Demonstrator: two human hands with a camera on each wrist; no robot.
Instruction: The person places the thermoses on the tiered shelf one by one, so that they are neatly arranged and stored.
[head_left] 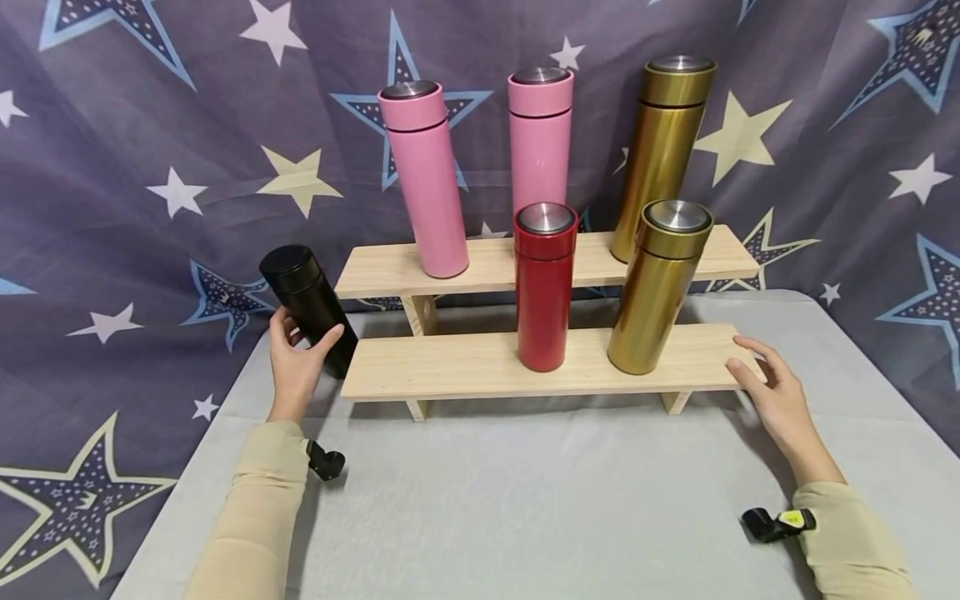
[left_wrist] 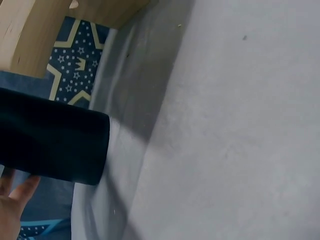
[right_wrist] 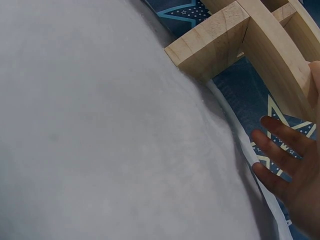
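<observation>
At the left end of the two-tier wooden stand, a black thermos bottle (head_left: pixel 318 308) leans to the left in the head view. My left hand (head_left: pixel 296 362) grips it, thumb on the near side and fingers round its left side. The left wrist view shows the lower part of this black bottle (left_wrist: pixel 55 137), with fingertips of the left hand (left_wrist: pixel 15 205) against it. My right hand (head_left: pixel 776 400) rests at the right end of the lower shelf (head_left: pixel 442 367), thumb and index finger touching it. In the right wrist view, the other fingers (right_wrist: pixel 282 140) extend loosely apart below the wood.
A red thermos (head_left: pixel 543 308) and a shorter gold thermos (head_left: pixel 656 300) stand on the lower shelf. Two pink thermoses (head_left: pixel 427 192) and a taller gold one (head_left: pixel 663 158) stand on the upper shelf (head_left: pixel 487 262). A star-patterned curtain (head_left: pixel 187 275) hangs behind the grey-covered table (head_left: pixel 525 500).
</observation>
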